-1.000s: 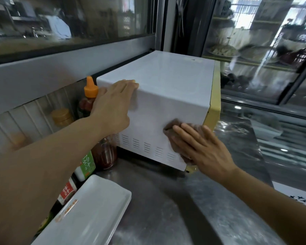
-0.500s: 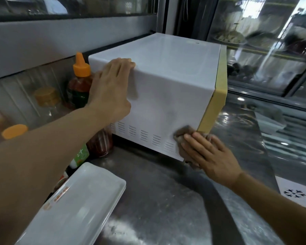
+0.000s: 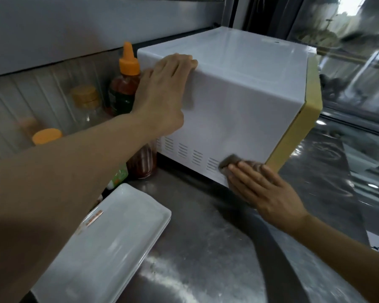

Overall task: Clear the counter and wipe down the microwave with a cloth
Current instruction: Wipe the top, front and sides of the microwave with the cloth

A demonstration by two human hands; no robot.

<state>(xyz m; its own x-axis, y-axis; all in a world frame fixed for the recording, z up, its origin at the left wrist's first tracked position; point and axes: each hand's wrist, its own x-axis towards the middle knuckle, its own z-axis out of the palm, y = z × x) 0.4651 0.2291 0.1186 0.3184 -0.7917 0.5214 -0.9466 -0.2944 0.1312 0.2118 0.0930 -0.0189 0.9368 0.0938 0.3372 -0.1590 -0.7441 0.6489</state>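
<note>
A white microwave point(image 3: 239, 101) with a yellow front stands on the steel counter point(image 3: 206, 248), its side panel facing me. My left hand point(image 3: 162, 95) lies flat over the rear top corner of the microwave, fingers straight along the top edge. My right hand point(image 3: 263, 189) presses a brown cloth point(image 3: 230, 162) with straight fingers against the bottom of the side panel, just beside the vent slots and near the yellow front edge. Most of the cloth is hidden under my fingers.
A red sauce bottle with an orange cap point(image 3: 127, 84) stands behind the microwave, touching distance from my left hand. More jars with orange lids point(image 3: 46, 135) line the wall. A white rectangular tray point(image 3: 101, 243) lies on the counter at the near left. Glass panels rise at the right.
My right hand and the cloth have slid down the side panel from its middle to its bottom edge. My left hand has stayed on the top rear corner.
</note>
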